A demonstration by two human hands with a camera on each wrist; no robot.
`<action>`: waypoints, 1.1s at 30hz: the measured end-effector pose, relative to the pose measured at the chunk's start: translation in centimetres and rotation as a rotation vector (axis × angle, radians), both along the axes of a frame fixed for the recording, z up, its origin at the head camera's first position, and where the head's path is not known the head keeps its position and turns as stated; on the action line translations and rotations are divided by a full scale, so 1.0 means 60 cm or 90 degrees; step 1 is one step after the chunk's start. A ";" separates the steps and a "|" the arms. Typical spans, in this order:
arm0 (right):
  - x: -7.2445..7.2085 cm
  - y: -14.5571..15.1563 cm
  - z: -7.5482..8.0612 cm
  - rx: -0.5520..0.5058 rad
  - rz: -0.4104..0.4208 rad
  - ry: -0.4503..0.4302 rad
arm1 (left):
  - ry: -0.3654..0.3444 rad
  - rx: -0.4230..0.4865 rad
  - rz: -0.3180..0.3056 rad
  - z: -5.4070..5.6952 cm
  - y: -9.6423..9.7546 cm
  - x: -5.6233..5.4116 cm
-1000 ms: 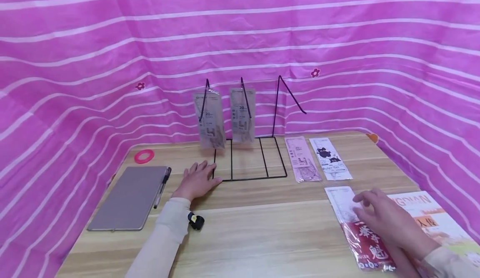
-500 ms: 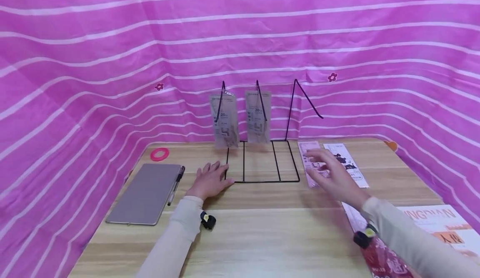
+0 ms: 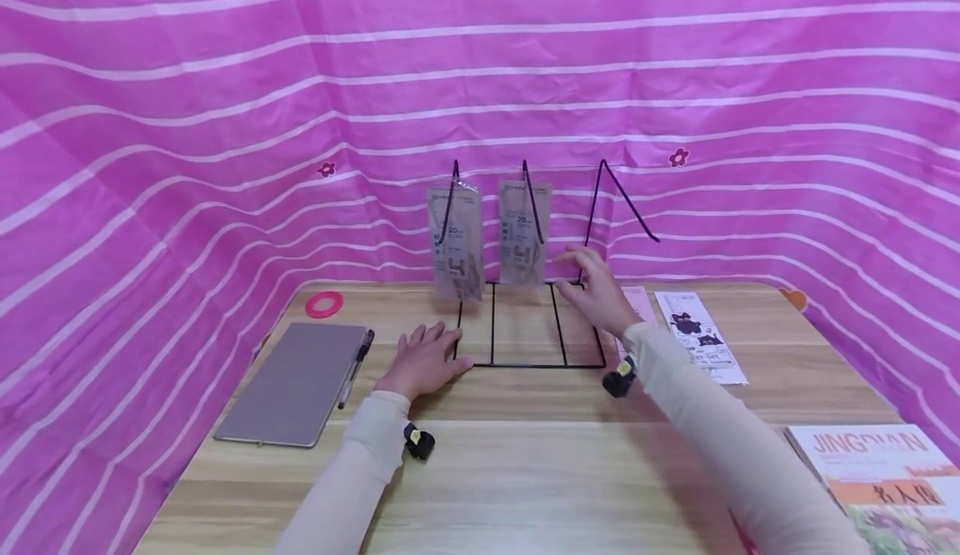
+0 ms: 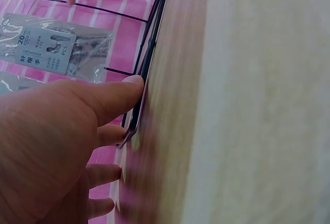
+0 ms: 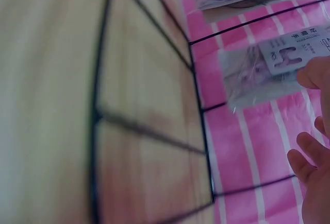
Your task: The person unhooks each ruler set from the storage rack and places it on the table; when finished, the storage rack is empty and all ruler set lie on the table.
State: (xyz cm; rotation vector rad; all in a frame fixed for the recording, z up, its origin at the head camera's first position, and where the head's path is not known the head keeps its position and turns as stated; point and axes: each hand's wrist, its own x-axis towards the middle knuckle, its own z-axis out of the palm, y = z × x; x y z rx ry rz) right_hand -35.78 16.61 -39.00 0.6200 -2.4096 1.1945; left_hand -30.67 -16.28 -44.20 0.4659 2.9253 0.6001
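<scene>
A black wire display rack [image 3: 536, 366] stands on the table with three raised hooks. Clear ruler-set packets hang on its left hook [image 3: 449, 205] and middle hook [image 3: 533, 205]; the right hook [image 3: 630, 202] carries nothing. My left hand [image 3: 417, 363] rests at the rack's front left corner, fingers spread, thumb [image 4: 121, 94] against the wire. My right hand [image 3: 600, 292] is raised over the rack's right side, fingers loosely bent, beside the lower edge of the middle packet [image 3: 515, 242]. In the right wrist view its thumb [image 5: 311, 74] overlaps that packet [image 5: 245, 77].
Right of the rack lie a pink packet [image 3: 636, 298], partly behind my wrist, and a white cat-print packet [image 3: 697, 338]. A red packet is mostly hidden under my sleeve. A magazine [image 3: 892, 488] lies front right; a grey notebook [image 3: 296, 384], pen [image 3: 356, 369] and pink ring [image 3: 324, 315] lie left.
My right hand has moved from above the red packet, leftward and away from me, past the pink packet to the middle hanging packet. The view has shifted slightly; my left hand stays at the rack.
</scene>
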 end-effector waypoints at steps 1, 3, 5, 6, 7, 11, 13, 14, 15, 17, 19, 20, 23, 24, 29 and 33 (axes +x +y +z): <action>-0.011 -0.011 0.003 -0.017 0.002 -0.007 | 0.000 -0.001 0.001 0.000 0.000 0.000; -0.029 -0.032 0.009 -0.055 0.002 -0.029 | -0.002 0.003 0.003 0.001 0.000 0.002; -0.037 -0.050 0.012 -0.088 -0.019 -0.051 | -0.006 0.008 0.002 -0.004 0.002 0.005; -0.040 -0.058 0.014 -0.100 -0.037 -0.054 | -0.009 0.011 0.003 -0.006 0.004 0.007; -0.040 -0.065 0.016 -0.111 -0.054 -0.052 | -0.010 0.013 0.004 -0.008 0.005 0.009; -0.029 -0.076 0.023 -0.127 -0.090 -0.025 | -0.009 0.014 0.006 -0.011 0.010 0.013; -0.017 -0.075 0.028 -0.128 -0.087 -0.017 | -0.008 0.011 0.004 -0.006 0.010 0.013; -0.011 -0.073 0.030 -0.126 -0.082 -0.018 | -0.006 0.008 0.003 -0.003 0.009 0.012; -0.004 -0.072 0.033 -0.119 -0.081 -0.020 | -0.005 0.004 0.004 0.000 0.007 0.011; 0.010 -0.070 0.036 -0.109 -0.075 -0.025 | -0.002 -0.002 0.005 0.006 0.003 0.008; 0.028 -0.066 0.040 -0.102 -0.066 -0.035 | -0.001 -0.007 0.006 0.010 0.001 0.006; 0.038 -0.062 0.042 -0.098 -0.061 -0.041 | 0.000 -0.008 0.004 0.011 0.001 0.005; 0.069 -0.054 0.046 -0.081 -0.056 -0.053 | -0.003 -0.006 0.001 0.014 0.001 0.005; 0.079 -0.052 0.047 -0.074 -0.055 -0.056 | -0.004 -0.004 0.001 0.015 0.001 0.006; 0.129 -0.040 0.048 -0.056 -0.043 -0.066 | -0.004 -0.002 0.004 0.013 -0.001 0.008; 0.165 -0.029 0.052 -0.045 -0.025 -0.084 | 0.001 -0.008 0.004 0.008 -0.002 0.006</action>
